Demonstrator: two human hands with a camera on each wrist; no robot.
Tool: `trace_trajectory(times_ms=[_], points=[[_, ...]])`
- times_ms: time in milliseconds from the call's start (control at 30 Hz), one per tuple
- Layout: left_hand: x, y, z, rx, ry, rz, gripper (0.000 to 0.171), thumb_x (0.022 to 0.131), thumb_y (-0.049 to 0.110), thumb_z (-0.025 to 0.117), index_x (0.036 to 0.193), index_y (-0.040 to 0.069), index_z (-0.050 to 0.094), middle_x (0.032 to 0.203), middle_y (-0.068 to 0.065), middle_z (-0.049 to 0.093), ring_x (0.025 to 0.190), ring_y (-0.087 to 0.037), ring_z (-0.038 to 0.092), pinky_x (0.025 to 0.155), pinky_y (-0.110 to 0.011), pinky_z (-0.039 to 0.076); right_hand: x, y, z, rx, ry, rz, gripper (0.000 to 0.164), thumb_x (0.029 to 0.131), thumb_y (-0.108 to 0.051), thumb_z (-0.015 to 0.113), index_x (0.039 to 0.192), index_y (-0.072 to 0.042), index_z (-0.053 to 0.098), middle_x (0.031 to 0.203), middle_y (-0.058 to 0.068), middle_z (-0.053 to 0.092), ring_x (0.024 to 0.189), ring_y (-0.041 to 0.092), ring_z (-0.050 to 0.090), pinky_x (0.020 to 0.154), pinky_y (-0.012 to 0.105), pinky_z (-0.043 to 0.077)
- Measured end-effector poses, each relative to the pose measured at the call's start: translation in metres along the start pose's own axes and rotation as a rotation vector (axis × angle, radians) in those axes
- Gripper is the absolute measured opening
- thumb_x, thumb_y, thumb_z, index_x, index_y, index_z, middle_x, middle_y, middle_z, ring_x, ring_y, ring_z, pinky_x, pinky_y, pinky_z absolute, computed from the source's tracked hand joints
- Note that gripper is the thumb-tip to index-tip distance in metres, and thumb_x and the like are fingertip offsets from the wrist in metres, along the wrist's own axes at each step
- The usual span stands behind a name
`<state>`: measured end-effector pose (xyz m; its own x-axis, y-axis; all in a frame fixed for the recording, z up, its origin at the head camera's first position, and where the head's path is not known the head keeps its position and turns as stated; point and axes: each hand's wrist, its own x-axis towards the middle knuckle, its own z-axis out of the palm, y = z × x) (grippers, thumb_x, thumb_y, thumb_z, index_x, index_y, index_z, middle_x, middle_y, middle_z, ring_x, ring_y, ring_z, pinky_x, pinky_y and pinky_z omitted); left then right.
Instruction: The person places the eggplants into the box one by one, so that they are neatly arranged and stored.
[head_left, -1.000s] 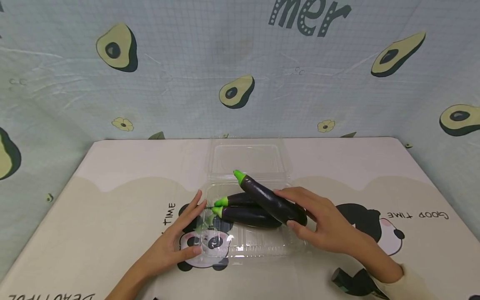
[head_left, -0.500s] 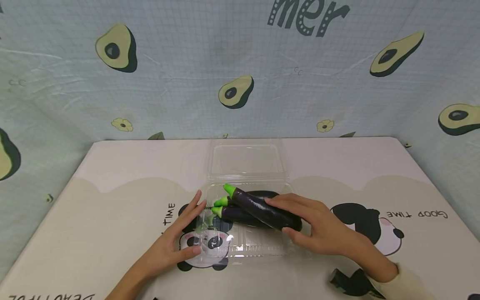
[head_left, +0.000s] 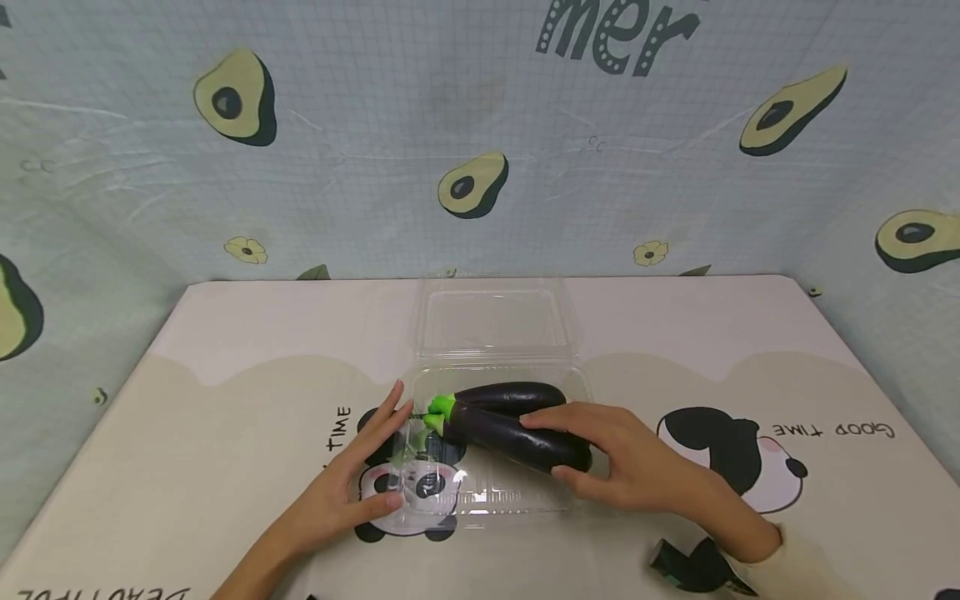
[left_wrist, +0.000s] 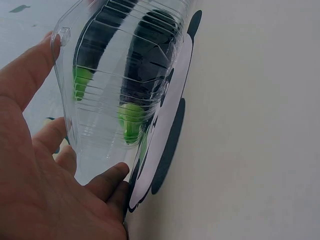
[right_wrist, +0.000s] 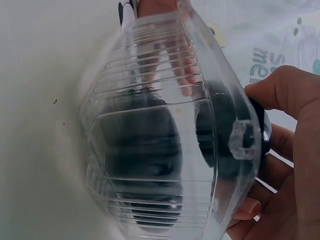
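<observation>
A clear plastic clamshell box [head_left: 517, 498] lies with its lid [head_left: 495, 317] folded back. My right hand [head_left: 637, 458] grips the blunt end of a dark purple eggplant [head_left: 517, 437], tilted over the box's base with its green stem to the left. Behind it in the base lies another eggplant [head_left: 517, 394]. A third is mostly hidden under the held one; its green stem [head_left: 433, 422] shows. My left hand [head_left: 352, 475] spreads along the box's left side, straight fingertips at the rim in the left wrist view. Through the box wall, the right wrist view shows dark eggplant ends [right_wrist: 140, 135].
The table [head_left: 187, 450] has a beige cover printed with panda faces and words. A hanging cloth [head_left: 360, 167] with avocado prints closes off the back and sides. A dark strap-like object [head_left: 693, 567] appears by the right sleeve [head_left: 787, 567].
My right hand has lowered the held eggplant toward the front and slightly left, and its stem end has dropped beside the other stems. The left hand and the box have stayed in place.
</observation>
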<state>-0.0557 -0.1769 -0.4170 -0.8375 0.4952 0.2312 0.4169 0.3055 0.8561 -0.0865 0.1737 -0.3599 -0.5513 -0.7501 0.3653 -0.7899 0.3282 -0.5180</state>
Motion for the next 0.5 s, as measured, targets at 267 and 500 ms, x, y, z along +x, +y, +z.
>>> trace_trajectory(times_ms=[267,500], points=[[0.0003,0.0011,-0.0006,0.002,0.001,-0.011,0.083,0.079,0.017,0.068,0.151,0.014,0.029,0.161,0.000,0.006,0.145,-0.016,0.008,0.096,-0.077,0.013,0.0009,-0.0001,0.0030,0.014,-0.018,-0.046,0.053,0.085,-0.014,0.069,0.136,-0.016,0.052,0.131,-0.002,0.057,0.115,0.015,0.056,0.088,0.037,0.050],[0.0003,0.0002,-0.0006,0.005,-0.005,-0.006,0.083,0.079,0.017,0.068,0.152,0.014,0.028,0.161,-0.001,0.006,0.145,-0.017,0.008,0.096,-0.077,0.014,0.0012,-0.0001,0.0048,0.002,-0.035,-0.078,0.048,0.088,-0.017,0.066,0.134,-0.015,0.054,0.129,-0.002,0.058,0.115,0.014,0.056,0.089,0.036,0.050]])
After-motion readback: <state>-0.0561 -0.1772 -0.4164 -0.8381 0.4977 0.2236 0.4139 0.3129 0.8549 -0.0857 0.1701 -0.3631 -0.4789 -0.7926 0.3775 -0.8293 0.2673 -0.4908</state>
